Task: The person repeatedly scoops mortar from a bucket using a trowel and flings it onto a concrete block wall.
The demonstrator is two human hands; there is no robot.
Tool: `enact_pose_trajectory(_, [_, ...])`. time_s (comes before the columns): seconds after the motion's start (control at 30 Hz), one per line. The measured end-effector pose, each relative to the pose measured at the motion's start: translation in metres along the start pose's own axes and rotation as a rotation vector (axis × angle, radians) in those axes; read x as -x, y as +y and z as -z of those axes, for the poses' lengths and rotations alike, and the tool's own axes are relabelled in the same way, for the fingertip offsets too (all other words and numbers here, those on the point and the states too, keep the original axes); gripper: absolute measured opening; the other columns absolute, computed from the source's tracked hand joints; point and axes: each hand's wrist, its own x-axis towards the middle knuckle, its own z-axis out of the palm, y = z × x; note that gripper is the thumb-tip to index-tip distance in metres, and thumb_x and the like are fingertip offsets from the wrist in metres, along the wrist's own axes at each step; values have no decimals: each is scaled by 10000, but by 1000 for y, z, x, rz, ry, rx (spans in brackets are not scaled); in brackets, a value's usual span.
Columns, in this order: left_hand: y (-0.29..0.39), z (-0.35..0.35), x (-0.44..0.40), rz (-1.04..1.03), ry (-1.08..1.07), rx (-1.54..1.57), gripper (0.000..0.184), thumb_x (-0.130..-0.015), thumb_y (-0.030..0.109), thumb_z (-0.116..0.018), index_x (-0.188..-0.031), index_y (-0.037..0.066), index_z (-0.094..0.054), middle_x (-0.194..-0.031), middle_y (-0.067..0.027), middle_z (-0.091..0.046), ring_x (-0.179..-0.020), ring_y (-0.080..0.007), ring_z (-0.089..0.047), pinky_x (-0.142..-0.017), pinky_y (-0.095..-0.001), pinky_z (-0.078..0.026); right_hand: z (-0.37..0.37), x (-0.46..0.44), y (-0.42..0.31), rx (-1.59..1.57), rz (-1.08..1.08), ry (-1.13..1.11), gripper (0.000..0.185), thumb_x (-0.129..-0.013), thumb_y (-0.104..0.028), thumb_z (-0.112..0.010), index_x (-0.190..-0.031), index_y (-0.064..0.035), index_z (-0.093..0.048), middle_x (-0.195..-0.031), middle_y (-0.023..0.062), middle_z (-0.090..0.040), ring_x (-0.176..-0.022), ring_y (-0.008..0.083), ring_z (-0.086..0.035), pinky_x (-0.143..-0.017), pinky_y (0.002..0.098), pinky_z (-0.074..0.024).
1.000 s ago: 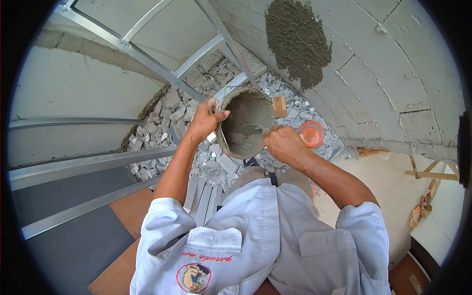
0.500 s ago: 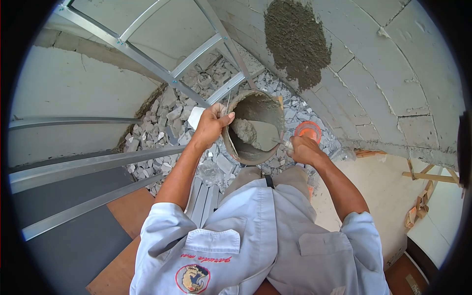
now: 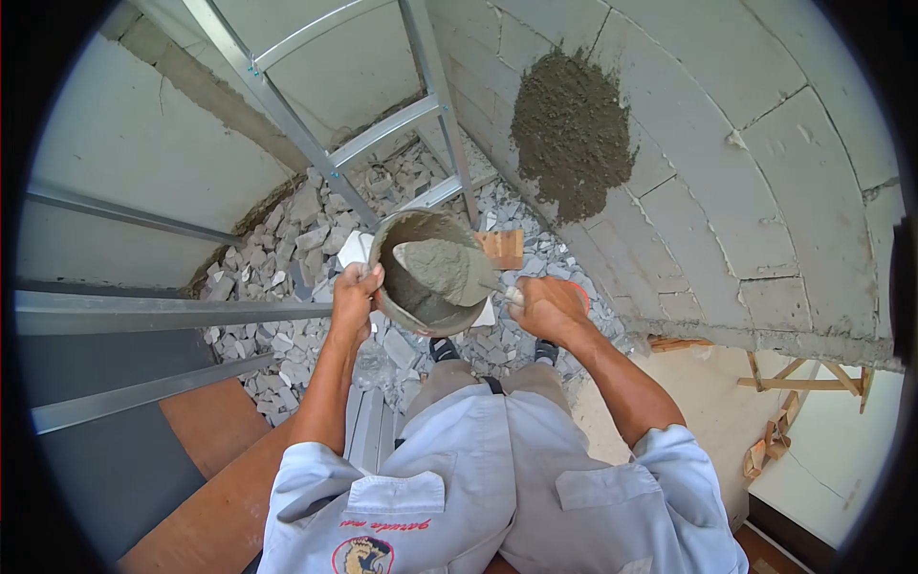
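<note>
Head view, looking down: nearest is the person's pale shirt [image 3: 459,459], with pocket flaps and red lettering, above dark footwear [image 3: 443,349] set amid broken rubble [image 3: 311,230]. Brown boards [image 3: 215,416] lie off to the left, outside the rubble's near left edge.

Beyond the shirt, the left hand [image 3: 354,298] grips the left rim of a mortar-coated bucket [image 3: 421,220], its thumb over the edge. The right hand [image 3: 550,308] is closed around the handle of a trowel [image 3: 482,278], just outside the bucket's right rim. The blade reaches over that rim into the mouth and carries a heap of wet grey mortar [image 3: 438,266]. The bucket's mouth faces up toward the camera; whether its base touches anything cannot be told.

Just past the right rim is a wooden block [image 3: 502,249], and an orange container [image 3: 579,289] is partly hidden behind the right hand.

Farther off, a metal ladder [image 3: 387,132] rises from the rubble's far edge. On the block wall [image 3: 688,225], a rough dark mortar patch [image 3: 572,139] sits near the lower edge.
</note>
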Motion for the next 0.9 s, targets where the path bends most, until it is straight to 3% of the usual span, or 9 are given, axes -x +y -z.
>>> enact_pose_trajectory(0.23, [-46, 91, 21, 55, 189, 63, 137, -985, 153, -698, -917, 91, -596, -719, 19, -584, -545, -96, -549, -482, -290, -454, 97, 27, -59, -98, 302, -76, 286, -889, -273, -764, -929, 0, -692, -809, 256, -699, -800, 469, -678, -737, 523, -531])
enact_pose_trajectory(0.33, [-60, 118, 21, 84, 213, 14, 115, -975, 107, -701, -966, 54, -599, -794, -9, -637, -600, -98, -595, -515, -292, -482, 135, 7, -7, -365, -19, -352, 273, -930, -289, -773, -910, -26, -701, -704, 83, -682, -650, 229, -680, -593, 374, -524])
enact_pose_trajectory(0.37, [-65, 124, 25, 109, 221, -22, 112, -974, 97, -700, -975, 47, -600, -813, -15, -646, -615, -99, -604, -525, -289, -486, 154, -6, 21, -617, -322, -461, 279, -939, -286, -770, -982, -19, -701, -733, 37, -664, -642, 132, -639, -534, 326, -504])
enact_pose_trajectory(0.43, [-71, 126, 35, 93, 317, 27, 112, -968, 79, -704, -964, 44, -598, -760, 0, -629, -569, -87, -580, -486, -269, -446, 204, -32, 112, -155, -443, 136, 283, -970, -277, -718, -1061, -12, -681, -777, 76, -654, -614, 156, -609, -486, 348, -490])
enact_pose_trajectory(0.5, [-82, 132, 19, 50, 409, 80, 118, -964, 79, -708, -930, 55, -598, -707, 14, -608, -522, -80, -550, -450, -262, -411, 306, -15, 107, -84, -339, 707, 255, -1008, -296, -669, -958, -48, -641, -675, -1, -536, -546, 97, -515, -454, 287, -430])
enact_pose_trajectory(0.57, [-77, 141, 30, 144, 348, -5, 186, -956, 73, -716, -827, 92, -583, -647, 40, -562, -472, -68, -490, -422, -254, -369, 395, 26, 57, 13, -184, 803, 341, -1011, -364, -669, -936, -32, -660, -673, 0, -548, -547, 67, -496, -449, 267, -392])
enact_pose_trajectory(0.73, [-81, 133, 0, 91, 301, -17, 243, -942, 95, -739, -779, 112, -559, -647, 44, -534, -479, -72, -448, -442, -262, -350, 394, 37, 35, 421, -123, 793, 325, -985, -312, -674, -955, 9, -634, -655, 76, -517, -590, 167, -523, -574, 379, -445])
enact_pose_trajectory(0.83, [-81, 127, 1, 50, 275, -7, 216, -949, 93, -728, -805, 100, -567, -679, 40, -545, -510, -77, -454, -467, -267, -363, 301, 12, 55, 341, -162, 639, 254, -963, -244, -679, -997, 7, -663, -765, 212, -668, -705, 385, -630, -680, 486, -481])
enact_pose_trajectory(0.9, [-81, 126, 8, 38, 243, 1, 189, -955, 97, -720, -833, 92, -575, -695, 38, -555, -519, -74, -464, -468, -267, -369, 246, -20, 105, 341, -262, 445, 296, -949, -282, -685, -1068, -12, -703, -907, 262, -717, -911, 448, -701, -815, 528, -534])
